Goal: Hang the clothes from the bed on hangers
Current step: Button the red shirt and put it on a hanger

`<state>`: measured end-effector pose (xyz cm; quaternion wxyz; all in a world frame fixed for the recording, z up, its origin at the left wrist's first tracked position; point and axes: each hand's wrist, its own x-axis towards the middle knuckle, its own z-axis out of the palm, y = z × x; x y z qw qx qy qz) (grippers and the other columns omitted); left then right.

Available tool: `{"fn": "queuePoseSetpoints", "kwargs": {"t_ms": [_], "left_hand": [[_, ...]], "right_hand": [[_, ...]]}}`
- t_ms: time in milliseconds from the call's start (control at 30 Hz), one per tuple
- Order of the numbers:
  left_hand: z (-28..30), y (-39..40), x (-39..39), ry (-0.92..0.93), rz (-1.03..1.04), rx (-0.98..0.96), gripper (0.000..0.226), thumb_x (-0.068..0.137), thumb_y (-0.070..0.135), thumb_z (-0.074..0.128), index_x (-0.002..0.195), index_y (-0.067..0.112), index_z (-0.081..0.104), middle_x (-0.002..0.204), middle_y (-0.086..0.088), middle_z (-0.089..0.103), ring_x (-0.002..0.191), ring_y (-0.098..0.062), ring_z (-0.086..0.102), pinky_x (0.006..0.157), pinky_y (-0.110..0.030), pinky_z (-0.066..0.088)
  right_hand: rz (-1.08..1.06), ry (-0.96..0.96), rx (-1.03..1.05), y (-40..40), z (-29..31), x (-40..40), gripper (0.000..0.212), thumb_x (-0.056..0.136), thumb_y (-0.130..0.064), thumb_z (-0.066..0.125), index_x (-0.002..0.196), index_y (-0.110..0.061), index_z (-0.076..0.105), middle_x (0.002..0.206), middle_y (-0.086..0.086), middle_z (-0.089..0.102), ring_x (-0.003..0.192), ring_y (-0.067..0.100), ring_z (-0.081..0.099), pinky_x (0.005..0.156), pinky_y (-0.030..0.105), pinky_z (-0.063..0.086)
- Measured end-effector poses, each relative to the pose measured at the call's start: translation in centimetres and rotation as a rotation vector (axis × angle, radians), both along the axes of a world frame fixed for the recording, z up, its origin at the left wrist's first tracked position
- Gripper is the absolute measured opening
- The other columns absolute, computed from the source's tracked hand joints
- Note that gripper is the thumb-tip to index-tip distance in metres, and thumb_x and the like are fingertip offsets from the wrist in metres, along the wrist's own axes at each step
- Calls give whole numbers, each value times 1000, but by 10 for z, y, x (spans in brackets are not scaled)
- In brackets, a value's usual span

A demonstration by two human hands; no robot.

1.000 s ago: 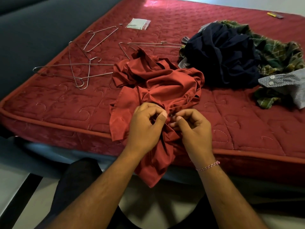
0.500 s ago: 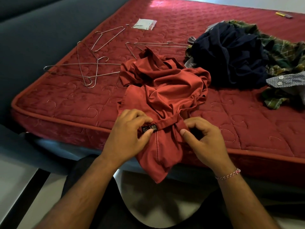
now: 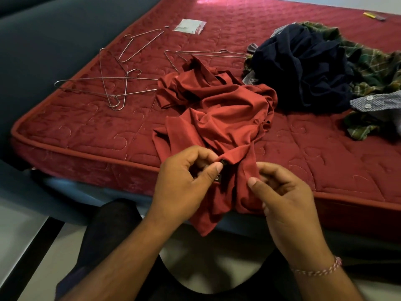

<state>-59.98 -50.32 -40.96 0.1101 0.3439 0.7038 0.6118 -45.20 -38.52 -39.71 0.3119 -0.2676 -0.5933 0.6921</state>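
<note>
Both hands pinch the red shirt (image 3: pixel 219 118) at the near edge of the bed. The left hand (image 3: pixel 184 187) has its thumb and curled fingers closed on the fabric beside a small dark label (image 3: pixel 218 178) sewn into the garment, with the thumb tip lying just left of that label. The right hand (image 3: pixel 284 198) grips a fold of the same shirt a little to the right, thumb pressed against the cloth and fingers curled behind it; a pink and white thread bracelet (image 3: pixel 319 269) circles its wrist.

The shirt lies crumpled, most of it heaped on the red quilted mattress (image 3: pixel 86 131), while its near part hangs over the mattress edge between the two hands.

To the far left of the shirt, several wire hangers (image 3: pixel 112 88) lie loosely crossed on the mattress, and another wire hanger (image 3: pixel 208 53) lies just beyond the shirt, its far end reaching under the pile of clothes on the right. That pile holds a dark navy garment (image 3: pixel 303 68) just right of the red shirt, a green plaid shirt (image 3: pixel 373 68) behind and to the right of it, and a pale patterned sleeve with white buttons (image 3: pixel 373 102) lying across the plaid.

Farther off, a small clear plastic packet (image 3: pixel 189 26) rests on the mattress beyond the hangers, and a small yellow object (image 3: pixel 368 15), too small to identify, lies at the far right.
</note>
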Motion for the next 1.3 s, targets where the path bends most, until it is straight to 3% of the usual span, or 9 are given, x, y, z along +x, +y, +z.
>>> {"fn": "queuePoseSetpoints", "kwargs": {"t_ms": [167,267,433,567,700,767,1000,1167,1300], "left_hand": [[-1,0,16,-294,-117,68,28,89,1,77,100,26,80,86,6,78,81,-5,70,75,-21,56],[1,-1,21,-382,-72,80,33,85,-1,78,84,31,83,83,4,79,76,-4,70,69,-18,55],[9,-4,21,-455,-66,79,10,81,3,80,80,12,76,65,5,70,58,-2,60,56,-15,48],[10,-9,22,-368,-109,72,19,85,4,81,73,16,73,65,6,68,59,-2,59,57,-17,47],[12,-14,24,-240,-137,36,10,80,19,78,73,16,72,69,3,69,63,-6,60,61,-22,48],[15,-16,25,-165,-129,22,12,77,26,78,73,18,71,74,1,69,65,-9,62,63,-25,49],[19,-22,24,-59,-69,14,10,78,27,76,74,18,72,85,2,68,78,-22,67,69,-26,51],[21,-19,26,-34,-36,31,14,77,33,74,73,20,71,85,3,68,79,-22,68,69,-25,50],[23,-18,26,39,43,34,11,77,32,74,73,22,69,85,6,67,80,-21,67,69,-20,49]], "right_hand": [[112,52,-172,-12,-2,3,44,84,12,67,123,-8,68,106,18,76,91,23,75,76,25,61],[76,57,-191,-17,-4,2,38,78,6,71,114,-4,70,102,18,77,87,22,76,74,23,60],[-17,2,-164,-21,-10,-1,25,67,-25,86,88,-11,79,88,20,73,80,34,60,75,34,53],[-117,-22,-96,-24,-1,-1,13,74,-18,79,87,-17,81,92,11,78,84,24,73,82,36,59],[-139,-29,-36,-30,8,-3,8,78,-16,79,87,-18,80,76,6,74,59,13,61,52,25,51],[-118,7,-74,-32,11,-3,8,78,-13,79,86,-16,78,71,9,70,54,16,58,48,24,50],[-28,104,-163,-39,17,-2,24,76,1,75,95,-12,73,82,11,71,66,18,66,60,23,58],[-35,91,-104,-39,17,-1,27,69,-13,79,93,-25,75,84,6,71,79,19,65,74,26,56],[-42,73,-49,-38,16,-1,27,73,-10,78,96,-24,73,86,3,71,83,18,65,78,31,54]]}}
